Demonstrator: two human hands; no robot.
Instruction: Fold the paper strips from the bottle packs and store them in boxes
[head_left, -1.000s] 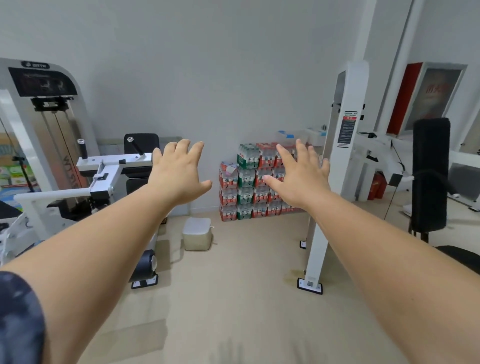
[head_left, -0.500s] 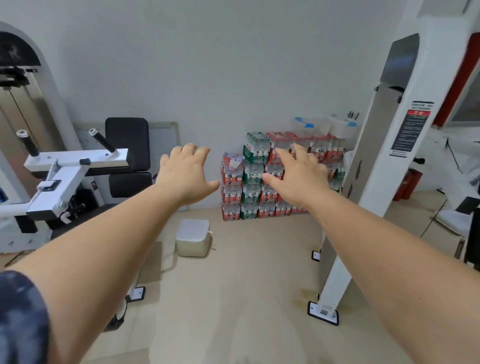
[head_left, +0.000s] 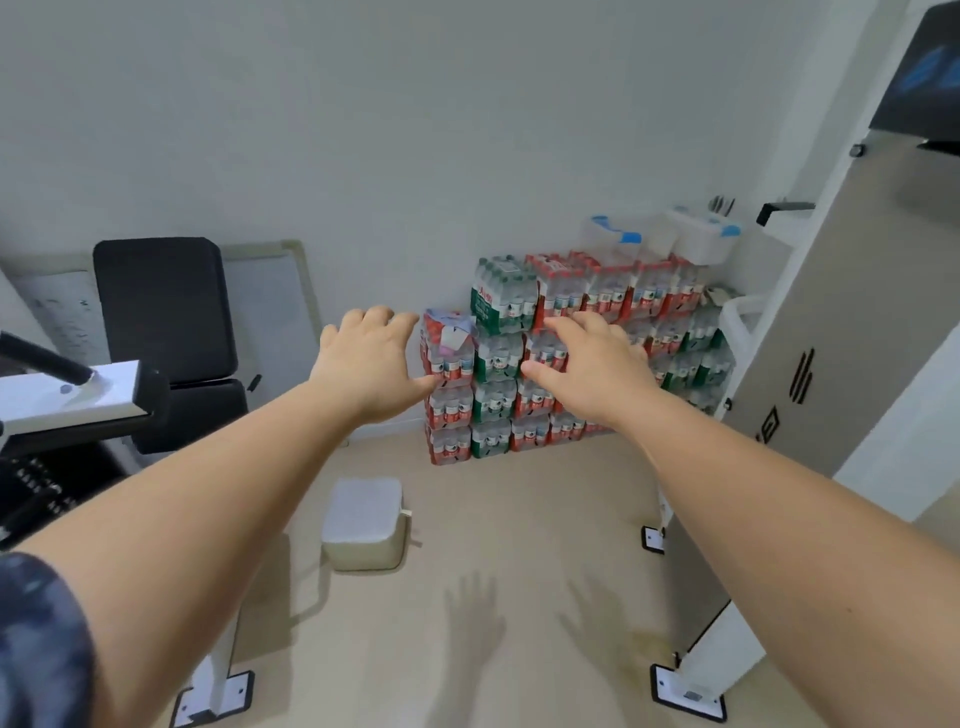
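Against the wall (head_left: 363, 130), at the far end of the floor (head_left: 519, 519), the packs (head_left: 498, 358) are stacked in several columns. The long axis of the stack is laid along the wall, from left to right, and its front is turned toward the person. On the top pack of the leftmost, lower column a pale paper (head_left: 451, 332) is seen, which seems to hang a little over the front edge. Its own long axis cannot be told, because it is small and blurred.

Both arms are stretched forward with the backs of the hands up. The left hand (head_left: 371, 364) is held open, fingers straight and close together, and nothing is held in it. The right hand (head_left: 597, 369) is open too, fingers a little spread, and it is empty. In the view the hands overlap the stack, but from their shadows on the floor they are judged to be well apart from it. The packs are thus placed straight ahead of both hands.

The paper is seen just to the right of the left hand, so this hand is judged the nearer one for a first reach. The right hand is held before the middle columns. Two lidded boxes (head_left: 613, 236) are set on top of the stack, at its right part, farther from the left hand than from the right.
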